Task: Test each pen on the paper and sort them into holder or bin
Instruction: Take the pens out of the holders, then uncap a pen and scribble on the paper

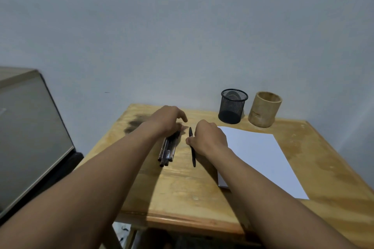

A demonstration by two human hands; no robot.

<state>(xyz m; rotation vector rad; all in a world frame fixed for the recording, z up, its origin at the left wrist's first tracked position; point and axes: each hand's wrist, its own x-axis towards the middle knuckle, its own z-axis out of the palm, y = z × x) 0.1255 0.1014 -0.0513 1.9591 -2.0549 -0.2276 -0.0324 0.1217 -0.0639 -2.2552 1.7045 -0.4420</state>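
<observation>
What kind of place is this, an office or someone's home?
Probably a small home or office writing corner: a worn wooden table against a plain wall, holding white paper, a black mesh cup and a wooden cup.

The bundled pens' (166, 152) far ends vanish under the left hand's (166, 120) fingers (183, 118). The right hand's (209, 137) fingers (189, 141) cover the single pen's (193, 157) middle. Right of them, a forearm hides the paper's (259, 153) corner.
</observation>
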